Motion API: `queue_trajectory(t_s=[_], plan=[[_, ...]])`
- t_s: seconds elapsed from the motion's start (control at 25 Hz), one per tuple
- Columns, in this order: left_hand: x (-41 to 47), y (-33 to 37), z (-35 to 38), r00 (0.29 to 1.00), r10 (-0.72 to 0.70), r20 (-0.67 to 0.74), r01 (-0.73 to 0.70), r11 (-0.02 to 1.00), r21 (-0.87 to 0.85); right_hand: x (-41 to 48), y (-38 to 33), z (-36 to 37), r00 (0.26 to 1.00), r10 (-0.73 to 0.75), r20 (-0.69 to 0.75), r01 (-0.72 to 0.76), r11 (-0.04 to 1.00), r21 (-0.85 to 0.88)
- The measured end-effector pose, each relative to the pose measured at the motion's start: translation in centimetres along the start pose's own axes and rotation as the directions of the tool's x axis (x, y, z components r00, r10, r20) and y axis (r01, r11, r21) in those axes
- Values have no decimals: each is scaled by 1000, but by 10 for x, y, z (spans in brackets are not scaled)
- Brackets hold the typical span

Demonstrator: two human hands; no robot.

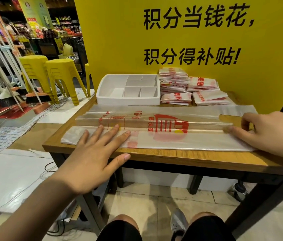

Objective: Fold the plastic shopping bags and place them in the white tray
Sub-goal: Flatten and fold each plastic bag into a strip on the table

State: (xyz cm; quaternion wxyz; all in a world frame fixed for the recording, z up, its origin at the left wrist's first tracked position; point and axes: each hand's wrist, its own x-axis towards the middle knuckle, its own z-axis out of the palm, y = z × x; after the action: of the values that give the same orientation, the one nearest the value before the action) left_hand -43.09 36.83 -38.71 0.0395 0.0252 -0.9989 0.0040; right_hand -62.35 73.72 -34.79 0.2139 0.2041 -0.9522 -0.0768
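Left hand (93, 153) flat, fingers spread, pinning bag (172, 141) at table's (172, 160) front edge; right hand (267, 134) pinches its fold. Keep layers aligned, press air out before creasing.

Glossy plastic bag (163, 136); wood-grain table (172, 157)
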Motion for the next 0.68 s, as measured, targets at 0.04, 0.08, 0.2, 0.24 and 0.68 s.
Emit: queue_trajectory(t_s=[0.04,0.08,0.2,0.24,0.68], plan=[[0,-1,1,1000,-7,-7,7,1000,-12,2,7,5,999,41,-18,-41,999,-11],[0,-2,2,1000,-7,-23,6,1000,-24,3,15,10,996,84,-18,-84,996,-29],[1,-1,7,994,40,-101,-43,999,-22,3,20,12,990,137,32,-132,984,-123],[2,1,9,991,66,-119,-69,997,-20,-2,11,6,990,139,3,-138,983,-122],[1,-3,13,951,199,-237,-203,979,6,-66,-99,2,922,-379,-74,385,891,242]])
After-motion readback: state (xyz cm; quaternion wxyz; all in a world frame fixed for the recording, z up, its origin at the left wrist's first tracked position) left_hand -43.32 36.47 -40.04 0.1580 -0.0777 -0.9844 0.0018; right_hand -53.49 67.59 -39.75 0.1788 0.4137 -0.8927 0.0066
